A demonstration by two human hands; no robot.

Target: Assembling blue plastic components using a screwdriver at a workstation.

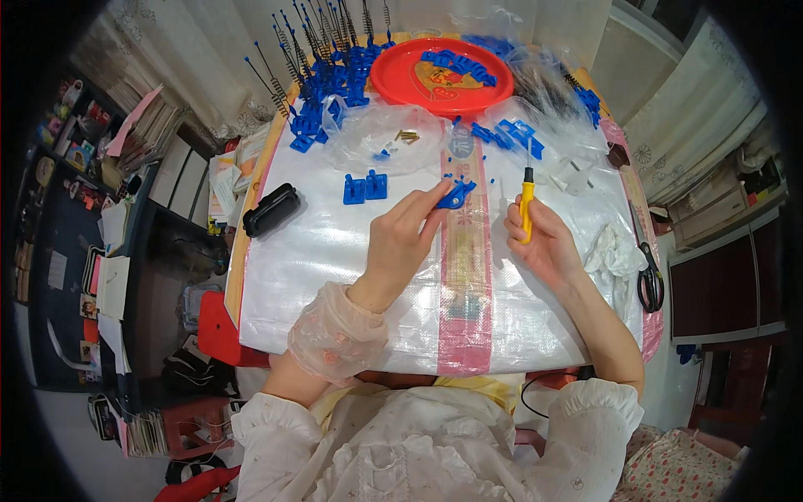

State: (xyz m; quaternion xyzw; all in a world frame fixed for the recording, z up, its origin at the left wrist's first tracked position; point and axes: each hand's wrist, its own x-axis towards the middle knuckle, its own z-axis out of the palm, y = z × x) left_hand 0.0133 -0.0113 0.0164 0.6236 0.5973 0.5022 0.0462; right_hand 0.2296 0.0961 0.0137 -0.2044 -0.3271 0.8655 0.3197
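Between the fingertips of my left hand (401, 238) is a small blue plastic part (454, 196), held just above the table. My right hand (544, 243) is closed around a screwdriver (527, 205) with a yellow and black handle, its shaft pointing away from me. Tiny blue bits (492, 180) lie between the two hands. Left of the held part, a pair of blue plastic pieces (365, 188) stands on the sheet. Beyond the screwdriver tip are more blue parts (517, 134) on a clear plastic bag.
Blue bases with black springs and rods (335, 67) crowd the far left. A red tray (389, 84) holds blue pieces. Brass-coloured pieces (407, 136) rest on a clear bag (360, 138). A black case (272, 209) lies left; scissors (650, 280) and crumpled tissue (615, 251) lie right.
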